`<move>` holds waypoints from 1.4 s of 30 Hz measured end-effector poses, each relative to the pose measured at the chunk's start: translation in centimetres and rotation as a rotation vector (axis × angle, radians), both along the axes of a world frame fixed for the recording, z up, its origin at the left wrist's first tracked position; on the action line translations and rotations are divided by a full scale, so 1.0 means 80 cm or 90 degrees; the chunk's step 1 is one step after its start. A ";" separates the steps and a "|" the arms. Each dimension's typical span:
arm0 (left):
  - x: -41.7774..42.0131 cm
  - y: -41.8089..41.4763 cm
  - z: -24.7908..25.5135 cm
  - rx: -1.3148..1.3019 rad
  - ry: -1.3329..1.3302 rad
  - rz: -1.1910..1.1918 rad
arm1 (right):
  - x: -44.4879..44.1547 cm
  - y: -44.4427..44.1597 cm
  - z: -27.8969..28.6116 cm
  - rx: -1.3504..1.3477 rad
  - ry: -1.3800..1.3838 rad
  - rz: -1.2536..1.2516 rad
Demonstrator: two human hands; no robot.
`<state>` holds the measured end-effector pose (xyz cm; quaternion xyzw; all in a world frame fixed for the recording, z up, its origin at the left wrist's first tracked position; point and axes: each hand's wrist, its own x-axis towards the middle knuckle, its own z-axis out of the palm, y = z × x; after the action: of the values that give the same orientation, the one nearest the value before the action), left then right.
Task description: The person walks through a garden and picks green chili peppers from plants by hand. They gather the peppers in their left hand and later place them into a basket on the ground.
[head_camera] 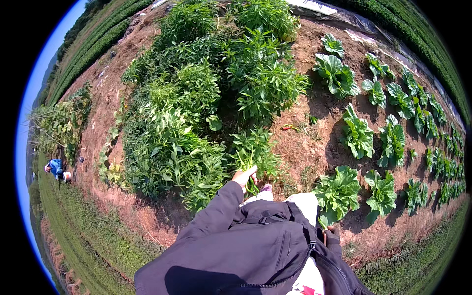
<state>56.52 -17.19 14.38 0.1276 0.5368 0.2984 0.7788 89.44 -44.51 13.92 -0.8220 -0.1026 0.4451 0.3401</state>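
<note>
My left hand (245,177) is closed around several long green chili peppers (252,187), some hanging below the fingers and some sticking up above the thumb. Just beyond it stands a leafy pepper plant (256,145). Near my right hip, my right hand (332,232) is partly hidden by the dark jacket (258,243); a green pepper (322,223) sticks up beside its fingers, and a thin brown edge shows by them. Whether that hand grips the pepper is not clear. A red pepper (289,127) lies on the soil farther ahead.
Dense pepper plants (184,147) spread ahead and to the left. Rows of leafy cabbage-like plants (337,191) grow on the right. Far left, a person in blue (56,167) crouches by a white bucket (66,176). Plastic sheeting (313,6) edges the plot.
</note>
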 end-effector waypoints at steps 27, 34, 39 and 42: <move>0.322 0.061 0.056 -0.051 0.122 0.355 | 0.355 0.375 -0.143 -0.134 0.327 0.507; 0.342 0.039 0.059 -0.090 0.151 0.505 | 0.401 0.449 -0.123 -0.145 0.297 0.562; 0.350 0.064 0.045 -0.085 0.119 0.504 | 0.407 0.500 -0.107 -0.134 0.265 0.577; 0.343 0.090 0.051 -0.022 0.134 0.473 | 0.402 0.525 -0.097 -0.134 0.250 0.589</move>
<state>83.98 -9.99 18.43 -0.0587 0.6285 0.5362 0.5604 121.58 -2.48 6.13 -0.6214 -0.3445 0.7028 0.0354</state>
